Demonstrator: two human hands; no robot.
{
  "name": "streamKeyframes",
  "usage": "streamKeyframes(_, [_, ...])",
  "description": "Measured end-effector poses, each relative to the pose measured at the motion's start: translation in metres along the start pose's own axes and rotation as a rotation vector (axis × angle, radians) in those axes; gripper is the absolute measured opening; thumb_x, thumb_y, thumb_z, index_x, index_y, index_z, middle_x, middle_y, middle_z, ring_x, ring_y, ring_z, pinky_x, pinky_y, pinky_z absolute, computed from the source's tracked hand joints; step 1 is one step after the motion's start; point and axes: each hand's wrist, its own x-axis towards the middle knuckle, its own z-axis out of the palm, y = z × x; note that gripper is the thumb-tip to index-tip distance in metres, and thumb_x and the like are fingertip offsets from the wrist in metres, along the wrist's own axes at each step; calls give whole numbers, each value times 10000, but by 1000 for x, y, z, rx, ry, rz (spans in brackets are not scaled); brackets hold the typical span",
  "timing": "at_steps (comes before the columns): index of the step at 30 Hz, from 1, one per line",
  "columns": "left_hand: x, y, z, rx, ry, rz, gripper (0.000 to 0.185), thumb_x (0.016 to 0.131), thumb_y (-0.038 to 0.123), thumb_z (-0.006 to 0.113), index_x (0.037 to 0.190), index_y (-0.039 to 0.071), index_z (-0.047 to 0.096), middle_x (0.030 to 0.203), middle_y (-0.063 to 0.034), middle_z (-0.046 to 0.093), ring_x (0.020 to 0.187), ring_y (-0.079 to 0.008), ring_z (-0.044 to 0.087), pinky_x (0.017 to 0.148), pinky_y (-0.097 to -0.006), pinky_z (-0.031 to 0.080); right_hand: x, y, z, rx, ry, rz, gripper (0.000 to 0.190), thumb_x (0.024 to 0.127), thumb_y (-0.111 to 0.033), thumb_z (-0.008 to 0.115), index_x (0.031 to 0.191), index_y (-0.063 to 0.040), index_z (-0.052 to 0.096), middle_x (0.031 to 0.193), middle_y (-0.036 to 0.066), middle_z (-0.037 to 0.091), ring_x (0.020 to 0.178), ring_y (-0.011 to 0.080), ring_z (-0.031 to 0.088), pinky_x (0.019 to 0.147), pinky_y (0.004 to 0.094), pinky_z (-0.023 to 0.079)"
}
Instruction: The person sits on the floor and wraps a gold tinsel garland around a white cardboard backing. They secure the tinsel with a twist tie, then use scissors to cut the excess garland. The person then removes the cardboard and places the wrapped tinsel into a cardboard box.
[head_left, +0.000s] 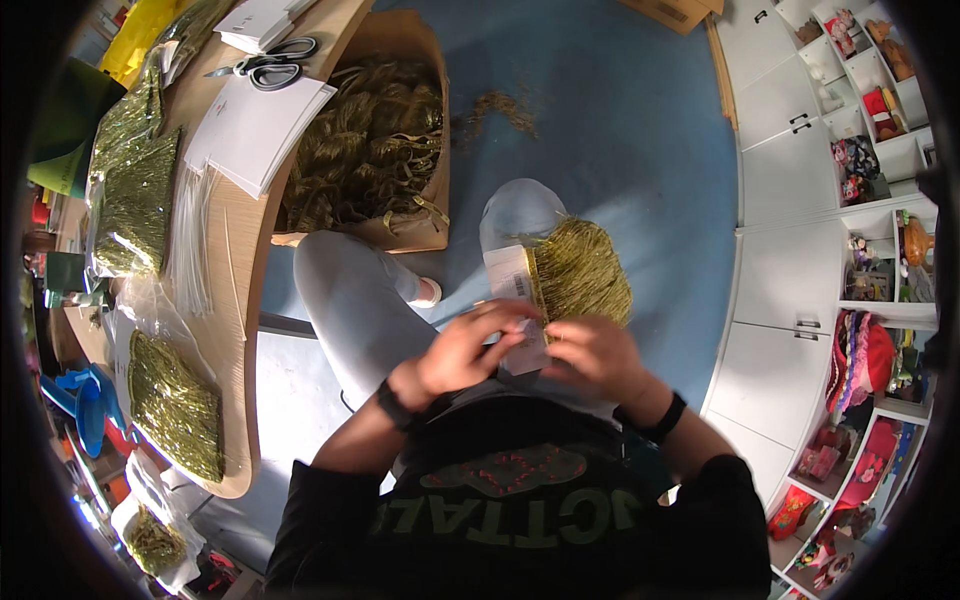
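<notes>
A white card (510, 274) with printing and a barcode rests across my lap. Along its right edge runs the band of a gold tinsel fringe (585, 270), whose strands spread over my right knee. My left hand (472, 349) pinches the card's lower part between thumb and fingers. At the border between card and fringe are the bent fingers of my right hand (600, 356); they are slightly blurred, so their grip is unclear.
On the wooden table (244, 225) to my left are scissors (274, 64), white cards (247, 124), clear plastic strips (191, 247) and bagged tinsel fringe (139, 202). A cardboard box (442, 180) of fringe stands beyond my left knee. White cabinets (784, 277) line the right side.
</notes>
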Motion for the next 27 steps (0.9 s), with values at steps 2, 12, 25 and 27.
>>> streamKeyframes(2, [-42, 23, -22, 91, 184, -177, 160, 898, -10, 667, 1043, 26, 608, 1069, -165, 682, 906, -288, 692, 708, -348, 558, -20, -10, 18, -141, -192, 50, 481, 816, -337, 755, 1221, -105, 639, 1396, 78, 554, 1262, 213, 542, 1044, 433, 420])
streamKeyframes(12, [-255, 75, -70, 1115, -300, -1513, 234, 977, 221, 579, 1080, 13, 608, 981, -206, 692, 941, -361, 680, 831, -444, 546, -4, 17, -28, -407, 180, 117, 380, 789, 16, 637, 1162, -26, 697, 1145, 106, 688, 1074, 288, 623, 1016, 429, 445])
streamKeyframes(25, [22, 159, -74, 145, 392, 233, 785, 815, 216, 840, 1439, -32, 433, 1410, -228, 534, 1339, -340, 498, 1090, -458, 393, 110, -39, -119, 521, 136, -211, 193, 925, -158, 654, 990, -1, 746, 991, 125, 765, 972, 294, 712, 946, 443, 484])
streamKeyframes(27, [15, 171, -74, -95, 361, 135, 279, 937, 183, 695, 1087, -53, 689, 1181, -216, 679, 1143, -328, 636, 972, -423, 490, 122, -53, -97, 599, 84, -171, 209, 949, -168, 637, 1014, 1, 740, 1015, 139, 761, 961, 275, 715, 957, 441, 481])
